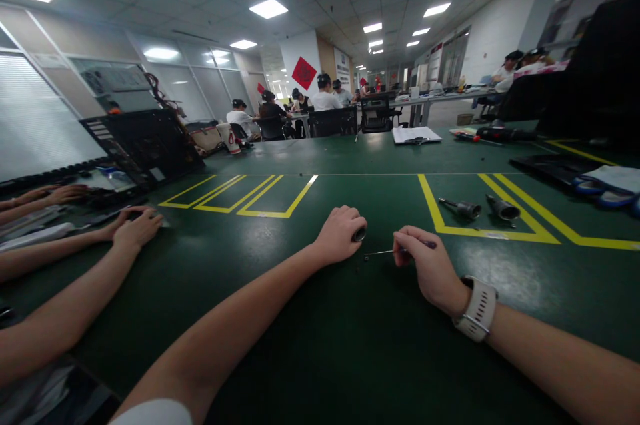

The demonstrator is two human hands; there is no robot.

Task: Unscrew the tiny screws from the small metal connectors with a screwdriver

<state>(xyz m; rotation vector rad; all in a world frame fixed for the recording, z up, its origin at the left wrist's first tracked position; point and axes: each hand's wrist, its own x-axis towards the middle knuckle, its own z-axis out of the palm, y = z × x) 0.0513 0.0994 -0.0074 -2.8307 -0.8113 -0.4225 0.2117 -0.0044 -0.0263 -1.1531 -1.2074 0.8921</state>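
Note:
My left hand (341, 233) is closed around a dark metal part, whose round, hollow-looking end (359, 234) shows past the fingers; the rest is hidden in the palm. Between the fingers of my right hand (417, 258) is a thin screwdriver (383, 252), its slim shaft pointing left toward my left hand. A tiny dark piece (367, 257) sits at the shaft's tip, too small to name. Farther right, two metal cone-shaped parts with narrow stems, a left one (461, 209) and a right one (503, 209), lie within yellow tape lines (493, 234).
The green tabletop (280, 285) carries more yellow tape outlines (265, 214) at left. A co-worker's hands (137, 228) are at the left edge. Papers with a clipboard (416, 136) lie at the back, a black tray (555, 171) at right. Several people sit at tables beyond.

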